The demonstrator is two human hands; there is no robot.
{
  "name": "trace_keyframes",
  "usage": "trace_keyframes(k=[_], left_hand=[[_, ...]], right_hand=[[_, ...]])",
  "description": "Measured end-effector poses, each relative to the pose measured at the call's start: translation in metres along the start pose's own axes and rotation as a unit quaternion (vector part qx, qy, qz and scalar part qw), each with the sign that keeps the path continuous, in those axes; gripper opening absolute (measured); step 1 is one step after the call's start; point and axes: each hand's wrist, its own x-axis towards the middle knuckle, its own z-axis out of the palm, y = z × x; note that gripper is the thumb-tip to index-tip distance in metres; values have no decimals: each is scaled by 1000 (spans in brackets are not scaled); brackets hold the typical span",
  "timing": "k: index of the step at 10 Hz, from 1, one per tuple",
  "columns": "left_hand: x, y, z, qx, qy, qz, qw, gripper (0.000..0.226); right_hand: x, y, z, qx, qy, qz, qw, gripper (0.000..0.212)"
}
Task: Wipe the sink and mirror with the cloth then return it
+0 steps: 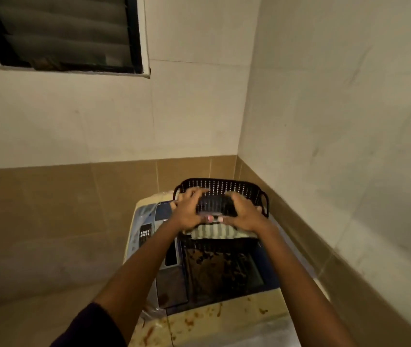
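A black perforated basket (244, 189) stands on top of a washing machine (149, 221) in the corner of the room. A grey-and-white striped cloth (212, 232) lies across the basket's near edge, just below my hands. My left hand (189, 209) and my right hand (245, 212) are held together over the basket. Both grip a small dark object (212, 205) between them, with fingertips curled under it. Blur hides what the dark object is. No sink or mirror is in view.
The washing machine has a dark glass lid (219, 269) and a stained cover (224, 319) toward me. Tiled walls close in behind and to the right (324, 221). A louvred window (61, 33) is high on the left.
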Motion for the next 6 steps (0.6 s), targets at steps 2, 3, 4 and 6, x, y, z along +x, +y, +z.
trace_keyframes(k=[2,3,4,6], left_hand=[[-22,12,-2,210,-57,36,975,21],[-29,15,-5,318,-11,77,945,23],[-39,18,0,330,6,91,940,26],[-64,11,-25,296,9,48,954,66]], right_hand=[[-5,-4,17,-179,-104,-10,978,46],[-10,-7,18,-208,-67,-22,976,46],[-17,-6,20,-199,-50,-25,978,53],[-26,-19,19,-179,0,-62,982,61]])
